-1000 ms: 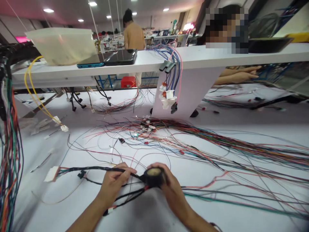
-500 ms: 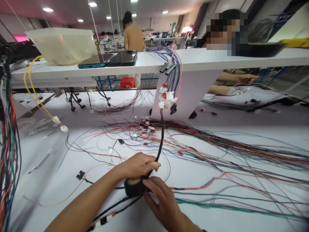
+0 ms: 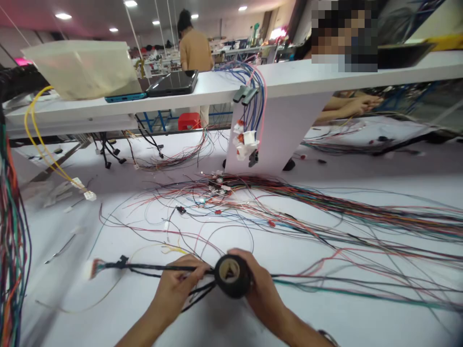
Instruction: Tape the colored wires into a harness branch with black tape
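Head view: I see the left grip (image 3: 183, 283) pinching black cable (image 3: 152, 266), apparently to steady it; right grip (image 3: 265, 291) clasps the tape roll (image 3: 237, 287) alongside.

The table (image 3: 361, 323) is viewed from head height — forward and down — with the left hand (image 3: 181, 279) and right hand (image 3: 262, 286) seen close, the shelf (image 3: 289, 77) farther off.

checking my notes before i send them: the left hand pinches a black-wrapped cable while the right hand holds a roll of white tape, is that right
One thing is off: the roll of tape is black, not white, as the head view shows. The right hand does hold it, and the left hand does pinch a black-wrapped cable.
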Tool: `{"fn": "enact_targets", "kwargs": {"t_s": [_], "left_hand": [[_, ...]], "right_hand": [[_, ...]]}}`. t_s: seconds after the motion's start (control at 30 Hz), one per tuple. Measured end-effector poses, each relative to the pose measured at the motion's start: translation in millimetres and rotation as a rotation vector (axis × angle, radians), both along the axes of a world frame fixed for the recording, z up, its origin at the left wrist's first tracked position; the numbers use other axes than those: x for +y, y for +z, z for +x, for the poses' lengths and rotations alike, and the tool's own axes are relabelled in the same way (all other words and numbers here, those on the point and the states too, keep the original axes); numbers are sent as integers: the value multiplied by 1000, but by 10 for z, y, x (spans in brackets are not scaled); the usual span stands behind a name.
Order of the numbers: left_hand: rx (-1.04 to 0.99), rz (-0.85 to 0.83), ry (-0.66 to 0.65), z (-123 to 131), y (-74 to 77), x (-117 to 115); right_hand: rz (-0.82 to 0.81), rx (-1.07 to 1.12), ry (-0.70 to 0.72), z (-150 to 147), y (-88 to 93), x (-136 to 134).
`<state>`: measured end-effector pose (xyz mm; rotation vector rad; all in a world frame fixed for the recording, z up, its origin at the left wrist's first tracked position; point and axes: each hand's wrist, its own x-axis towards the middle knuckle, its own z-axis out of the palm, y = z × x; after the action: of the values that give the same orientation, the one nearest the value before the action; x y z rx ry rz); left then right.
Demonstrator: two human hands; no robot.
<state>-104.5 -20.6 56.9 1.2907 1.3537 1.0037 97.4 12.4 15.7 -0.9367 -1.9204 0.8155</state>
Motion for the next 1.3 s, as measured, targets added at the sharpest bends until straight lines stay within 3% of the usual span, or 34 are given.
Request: {"fn": "enact_targets", "kwargs": {"t_s": [0.07, 0.2, 0.3, 0.43, 0.57, 0.7, 0.8, 0.93, 1.0, 1.1, 1.2, 1.3], "left_hand": [[29, 121, -95, 6, 20, 24], [121, 281, -386, 14, 146, 235], [211, 226, -547, 3, 268, 422], [313, 259, -746, 42, 372, 605], [450, 357, -817, 157, 383, 739], [553, 297, -874, 221, 331, 848], [416, 114, -765, 199, 253, 841], [189, -93, -409, 184, 82, 632], [83, -197, -233, 208, -15, 483], [-155, -330, 34, 245, -119, 301], [-136, -260, 110, 238, -139, 204], [61, -53, 69, 192, -101, 142]], "right_hand": [[-94, -23, 28, -92, 41, 192], [-82, -145, 93, -221, 83, 417], [-67, -205, 64, -138, 160, 308], [-139, -130, 44, -46, 240, 22], [-280, -106, -176, -179, 99, -114], [-333, 8, -163, -284, -83, -100], [-321, 39, -115, -255, -117, -72], [-242, 50, -25, -114, 41, -102], [-81, -1, -9, -54, 180, -156], [306, -223, 31, -75, 328, -215], [498, -535, 30, -193, 314, -164], [423, -694, -27, -239, 243, -65]]}}
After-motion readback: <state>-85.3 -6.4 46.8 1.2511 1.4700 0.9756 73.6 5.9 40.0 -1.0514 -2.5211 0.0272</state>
